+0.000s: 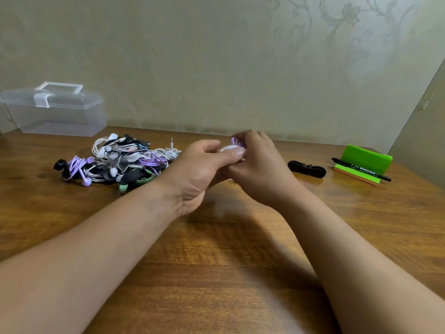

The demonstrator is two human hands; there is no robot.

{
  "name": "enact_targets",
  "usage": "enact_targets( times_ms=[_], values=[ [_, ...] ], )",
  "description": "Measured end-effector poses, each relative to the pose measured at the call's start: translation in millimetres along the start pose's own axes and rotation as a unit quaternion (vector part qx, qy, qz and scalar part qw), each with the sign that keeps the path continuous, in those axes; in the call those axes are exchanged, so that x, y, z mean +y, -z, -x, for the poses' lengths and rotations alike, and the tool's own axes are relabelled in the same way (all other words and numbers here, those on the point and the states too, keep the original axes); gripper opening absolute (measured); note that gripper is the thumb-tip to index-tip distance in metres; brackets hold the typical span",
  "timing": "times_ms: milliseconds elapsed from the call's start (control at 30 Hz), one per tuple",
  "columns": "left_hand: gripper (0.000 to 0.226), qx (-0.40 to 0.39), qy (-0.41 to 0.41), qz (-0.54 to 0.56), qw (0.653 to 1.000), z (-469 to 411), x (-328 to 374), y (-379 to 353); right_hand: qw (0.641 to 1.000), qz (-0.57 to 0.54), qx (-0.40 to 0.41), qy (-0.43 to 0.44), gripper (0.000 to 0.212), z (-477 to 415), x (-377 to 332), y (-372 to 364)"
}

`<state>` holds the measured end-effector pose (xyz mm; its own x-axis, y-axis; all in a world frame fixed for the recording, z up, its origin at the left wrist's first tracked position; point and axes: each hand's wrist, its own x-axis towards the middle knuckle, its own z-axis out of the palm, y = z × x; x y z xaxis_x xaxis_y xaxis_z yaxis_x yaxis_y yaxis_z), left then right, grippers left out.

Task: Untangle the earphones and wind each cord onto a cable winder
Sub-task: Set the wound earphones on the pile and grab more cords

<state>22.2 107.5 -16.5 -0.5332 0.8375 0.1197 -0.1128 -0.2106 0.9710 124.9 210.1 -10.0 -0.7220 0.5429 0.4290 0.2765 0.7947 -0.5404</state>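
2 hands close on 1 white cable winder (230, 148): the left hand (199, 169) pinches it, thumb pressed across its face, while the right hand (258, 165) curls over the purple cord (237, 141) bunched at the winder's far edge. Left of the winder, nearer the left hand, lies the tangled earphone pile (115, 160); right of it, a black winder (307, 168).

Tangled pile of earphones (115, 160) sits L of centre on tabletop (216, 261): white, purple, black & mint-green cords knotted, buds poking out, one jack plug (171, 142) upright at its R edge. White winder (230, 148), oval, is pinched in left grip (192, 169). Purple cord (237, 142) looped at its top is held by right grip (260, 165). Black winder (306, 168) lies flat to the R, well apart from pile.
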Motion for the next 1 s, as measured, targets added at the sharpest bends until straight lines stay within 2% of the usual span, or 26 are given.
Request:
enact_targets(
  times_ms=[67,133,200,267,333,433,567,633,733,867,1000],
  values=[
    [0.028,-0.039,0.005,-0.025,0.999,1,0,6,1.000,0.012,-0.012,0.010,0.052,2,-2,5],
    [0.021,-0.049,0.016,-0.033,0.998,2,-2,9,0.999,0.020,-0.035,0.026,0.065,4,-2,12],
    [0.020,-0.029,0.022,-0.056,0.998,0,-2,11,0.997,-0.022,-0.063,0.031,0.070,5,-1,20],
    [0.020,-0.004,0.031,-0.064,0.997,-2,0,15,0.990,-0.123,-0.064,0.007,0.062,2,2,25],
    [0.021,0.009,0.032,-0.054,0.998,-2,2,16,0.980,-0.197,-0.029,-0.012,0.049,0,4,24],
    [0.018,0.028,0.021,-0.020,0.999,-2,1,14,0.977,-0.213,0.025,-0.011,0.035,-3,11,17],
    [0.017,0.047,0.026,0.030,0.998,-3,-2,14,0.965,-0.262,0.009,-0.023,0.031,-8,22,12],
    [0.018,0.047,0.028,0.049,0.997,-4,-2,15,0.969,-0.247,-0.007,-0.005,0.037,-7,24,13],
    [0.020,0.030,0.026,0.047,0.998,-2,1,14,0.982,-0.181,0.027,0.040,0.033,-5,22,13],
    [0.021,0.017,0.025,0.046,0.998,1,1,9,0.984,-0.155,0.079,0.034,0.029,-6,22,9],
    [0.019,0.026,0.012,0.044,0.999,1,-2,7,0.993,-0.056,0.094,0.048,0.030,-5,21,7]
  ],
)
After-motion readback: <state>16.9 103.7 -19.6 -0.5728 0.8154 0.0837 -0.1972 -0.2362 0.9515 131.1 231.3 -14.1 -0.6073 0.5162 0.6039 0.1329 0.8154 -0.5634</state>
